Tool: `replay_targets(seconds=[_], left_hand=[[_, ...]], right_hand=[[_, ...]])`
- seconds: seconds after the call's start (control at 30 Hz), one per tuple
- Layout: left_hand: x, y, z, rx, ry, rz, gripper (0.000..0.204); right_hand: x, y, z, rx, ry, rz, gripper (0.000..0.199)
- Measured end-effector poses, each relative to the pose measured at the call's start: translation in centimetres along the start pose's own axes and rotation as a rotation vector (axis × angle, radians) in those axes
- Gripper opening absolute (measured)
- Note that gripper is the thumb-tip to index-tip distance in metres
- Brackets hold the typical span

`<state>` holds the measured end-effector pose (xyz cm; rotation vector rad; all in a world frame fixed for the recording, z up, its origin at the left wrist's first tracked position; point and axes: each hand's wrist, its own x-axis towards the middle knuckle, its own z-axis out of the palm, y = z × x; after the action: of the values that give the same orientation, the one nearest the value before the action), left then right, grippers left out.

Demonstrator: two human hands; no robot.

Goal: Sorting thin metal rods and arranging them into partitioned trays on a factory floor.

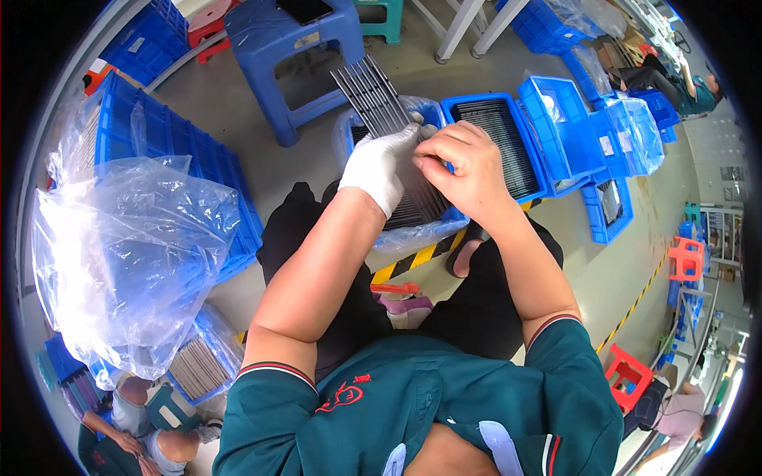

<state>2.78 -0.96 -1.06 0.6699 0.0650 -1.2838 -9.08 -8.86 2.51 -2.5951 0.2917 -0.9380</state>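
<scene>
My left hand [376, 168], in a white glove, is closed around a fan of thin dark grey strips [369, 95] that point up and away to the left. Bare, my right hand [467, 165] is beside the glove, its thumb and fingers pinched together near the strips' lower end. Whatever lies in that pinch is too small or too hidden to name. Under both hands stands a blue bin lined with clear plastic [421, 236], holding more dark strips [425, 205]. Just right of it, a second blue bin [526, 163] is filled with rows of similar strips [502, 143].
A blue stool [278, 59] with a dark flat device stands ahead. Stacked blue crates [190, 174] under loose plastic film [135, 246] rise at left. More blue bins [559, 127] are at right. Yellow-black tape [417, 260] crosses the floor. Other people sit farther off.
</scene>
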Motion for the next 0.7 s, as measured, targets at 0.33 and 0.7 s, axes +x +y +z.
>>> replay_targets(seconds=[0.33, 0.7], left_hand=[[-0.6, 0.5, 0.6, 0.012, -0.003, -0.018, 0.016], [-0.6, 0.3, 1.0, -0.028, 0.036, -0.042, 0.013]], right_hand=[[0.2, -0.9, -0.4, 0.19, 0.058, 0.126, 0.01], [0.2, -1.1, -0.7, 0.008, 0.04, 0.008, 0.01]])
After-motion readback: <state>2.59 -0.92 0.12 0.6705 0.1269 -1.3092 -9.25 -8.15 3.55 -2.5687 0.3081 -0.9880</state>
